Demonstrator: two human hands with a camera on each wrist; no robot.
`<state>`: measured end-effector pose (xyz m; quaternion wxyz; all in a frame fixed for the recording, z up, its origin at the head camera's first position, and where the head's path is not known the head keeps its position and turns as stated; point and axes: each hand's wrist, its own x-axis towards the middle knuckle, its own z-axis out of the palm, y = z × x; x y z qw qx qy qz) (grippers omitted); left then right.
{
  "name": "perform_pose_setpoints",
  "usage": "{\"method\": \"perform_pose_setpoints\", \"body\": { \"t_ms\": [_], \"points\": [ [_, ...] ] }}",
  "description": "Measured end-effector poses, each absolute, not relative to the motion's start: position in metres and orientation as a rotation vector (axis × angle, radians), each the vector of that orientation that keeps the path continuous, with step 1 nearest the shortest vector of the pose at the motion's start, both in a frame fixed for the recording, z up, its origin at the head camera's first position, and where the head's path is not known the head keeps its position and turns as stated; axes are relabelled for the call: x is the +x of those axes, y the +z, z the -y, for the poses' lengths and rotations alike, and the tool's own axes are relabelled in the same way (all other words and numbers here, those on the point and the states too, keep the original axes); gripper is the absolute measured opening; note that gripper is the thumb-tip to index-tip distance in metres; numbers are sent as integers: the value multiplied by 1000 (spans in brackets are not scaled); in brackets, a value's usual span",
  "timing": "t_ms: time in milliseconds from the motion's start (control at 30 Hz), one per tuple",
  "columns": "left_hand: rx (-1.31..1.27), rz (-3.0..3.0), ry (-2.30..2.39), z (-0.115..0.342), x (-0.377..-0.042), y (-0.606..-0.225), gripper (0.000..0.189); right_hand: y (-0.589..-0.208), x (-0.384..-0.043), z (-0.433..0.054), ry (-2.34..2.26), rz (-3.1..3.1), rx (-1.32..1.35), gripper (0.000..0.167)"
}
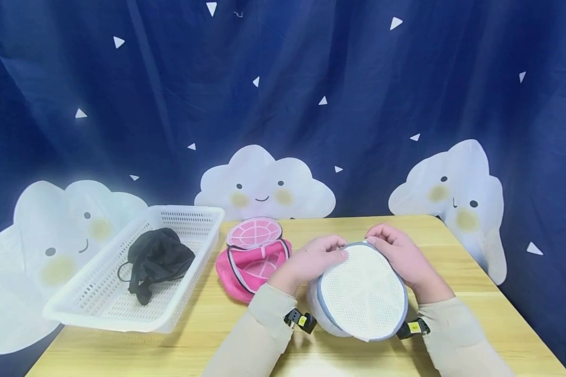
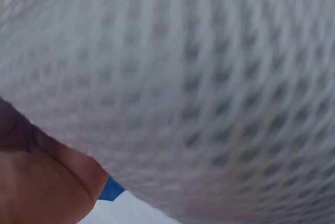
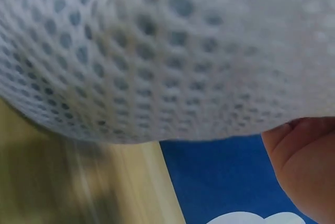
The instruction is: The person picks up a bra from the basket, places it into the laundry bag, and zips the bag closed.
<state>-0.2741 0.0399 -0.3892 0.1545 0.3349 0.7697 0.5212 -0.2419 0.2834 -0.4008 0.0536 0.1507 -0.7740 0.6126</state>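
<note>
A round white mesh laundry bag with blue-grey trim is tilted up above the near right part of the table. My left hand grips its far left rim, the thumb lying over the top edge. At the far rim my right hand pinches the edge near a small white tab, perhaps the zip pull. White mesh fills most of the left wrist view, with part of the hand at lower left. In the right wrist view the mesh also hides most of the fingers.
Left of my hands lies a pink mesh laundry bag, its round lid flipped open. A white plastic basket at the left holds a black cloth item with a thin loop. The wooden table ends at a blue curtain.
</note>
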Motion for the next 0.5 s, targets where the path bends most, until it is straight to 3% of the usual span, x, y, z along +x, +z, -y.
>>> {"method": "perform_pose_setpoints", "body": {
  "t_ms": [133,367,500],
  "points": [
    [998,-2224,1400,-43,-270,-388,34,-405,-242,-280,1862,2378,546,20],
    [981,-2351,1342,-49,-268,-390,18,-406,-241,-274,1831,2405,729,13],
    [976,-2371,1336,-49,-268,-393,18,-405,-241,-273,1812,2427,874,13]
  ]
}}
